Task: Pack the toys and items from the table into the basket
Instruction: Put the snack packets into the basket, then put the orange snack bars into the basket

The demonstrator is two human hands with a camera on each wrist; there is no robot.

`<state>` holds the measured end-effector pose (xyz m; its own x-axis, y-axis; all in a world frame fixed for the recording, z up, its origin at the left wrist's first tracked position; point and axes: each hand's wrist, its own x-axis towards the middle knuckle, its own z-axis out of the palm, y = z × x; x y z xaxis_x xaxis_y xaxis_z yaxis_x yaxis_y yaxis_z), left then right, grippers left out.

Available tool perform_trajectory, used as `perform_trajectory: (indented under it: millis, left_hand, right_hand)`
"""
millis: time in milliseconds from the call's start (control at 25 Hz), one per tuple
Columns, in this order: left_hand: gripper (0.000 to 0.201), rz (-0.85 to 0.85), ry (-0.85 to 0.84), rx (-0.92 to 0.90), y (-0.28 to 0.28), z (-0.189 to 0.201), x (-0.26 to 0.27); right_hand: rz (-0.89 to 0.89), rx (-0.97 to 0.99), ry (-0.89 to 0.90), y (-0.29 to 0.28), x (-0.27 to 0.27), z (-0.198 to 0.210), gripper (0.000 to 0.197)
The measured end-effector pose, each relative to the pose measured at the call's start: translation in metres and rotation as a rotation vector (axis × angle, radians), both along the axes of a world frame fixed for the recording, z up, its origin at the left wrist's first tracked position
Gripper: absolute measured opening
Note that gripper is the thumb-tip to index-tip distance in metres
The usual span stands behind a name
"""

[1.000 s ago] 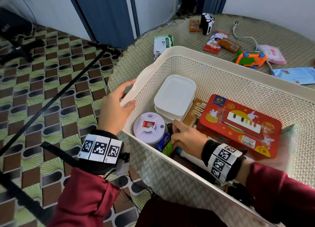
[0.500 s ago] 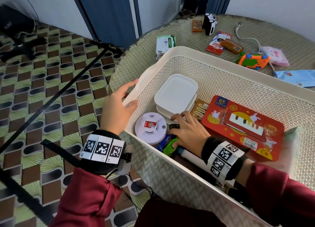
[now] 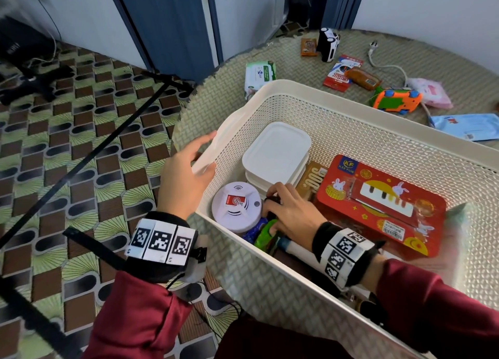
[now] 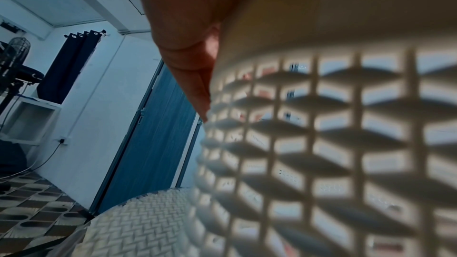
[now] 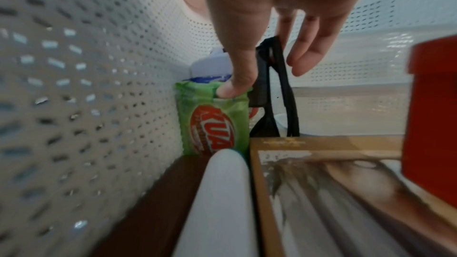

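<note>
left hand (image 3: 186,177) on basket (image 3: 378,121) rim

Basket (image 3: 310,91): cream matt plastic, walls perforated in a fine lattice, rim smooth; standing on a desk (image 3: 224,102) covered in coarse woven matting of herringbone texture. Inside the basket: stacked white containers (image 3: 276,153), smooth satin plastic; a round white detector (image 3: 236,207), smooth plastic with a paper label; a red box (image 3: 378,204), glossy printed card; a green snack packet (image 5: 212,122), shiny crinkled film. Beyond the basket's far rim: an orange toy car (image 3: 395,102), glossy plastic.
</note>
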<state>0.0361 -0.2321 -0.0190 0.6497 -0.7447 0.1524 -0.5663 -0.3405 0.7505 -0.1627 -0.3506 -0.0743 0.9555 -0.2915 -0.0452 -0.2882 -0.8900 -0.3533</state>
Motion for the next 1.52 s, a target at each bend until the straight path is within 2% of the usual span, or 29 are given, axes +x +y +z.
perform_trajectory:
  millis: [80, 240, 520, 720, 840, 1000, 1080, 1160, 1240, 1360, 1520]
  left_hand:
    - [0.061, 0.002, 0.006, -0.003, 0.0, -0.001, 0.0]
    - [0.06, 0.006, 0.016, -0.007, 0.0, 0.0, -0.002]
    - [0.058, 0.013, 0.007, -0.008, 0.0, 0.002, -0.003]
    - [0.058, 0.018, -0.005, -0.003, -0.001, 0.004, -0.004]
    - [0.058, 0.02, -0.008, -0.002, -0.001, 0.006, -0.005]
    - [0.055, 0.022, 0.002, 0.008, 0.0, 0.008, -0.007]
    - [0.048, 0.041, 0.025, -0.02, 0.0, 0.01, -0.007]
    - [0.039, 0.074, 0.02, -0.08, 0.003, 0.011, -0.008]
    - [0.037, 0.102, 0.025, -0.106, 0.01, 0.014, -0.013]
    - [0.038, 0.112, 0.025, -0.089, 0.028, 0.018, -0.023]
    - [0.031, 0.12, 0.049, -0.141, 0.053, 0.025, -0.03]
  right_hand:
    - [-0.051, 0.032, -0.012, 0.002, 0.002, 0.002, 0.041]
    - [-0.142, 0.171, 0.088, -0.003, 0.0, 0.01, 0.068]
    - [-0.259, 0.417, 0.061, -0.003, 0.004, 0.005, 0.073]
    - [-0.271, 0.449, 0.02, 0.001, 0.002, 0.002, 0.072]
    - [-0.305, 0.53, -0.007, 0.002, 0.0, 0.005, 0.078]
    - [-0.197, 0.421, 0.072, -0.005, 0.0, 0.013, 0.079]
    - [-0.158, 0.342, 0.136, -0.01, -0.002, 0.024, 0.073]
    - [-0.146, 0.264, 0.2, -0.016, -0.002, 0.038, 0.057]
    - [-0.111, 0.258, 0.246, -0.02, -0.001, 0.054, 0.045]
    - [-0.107, 0.284, 0.225, -0.023, 0.002, 0.073, 0.039]
    - [-0.093, 0.247, 0.158, -0.02, 0.012, 0.099, 0.025]
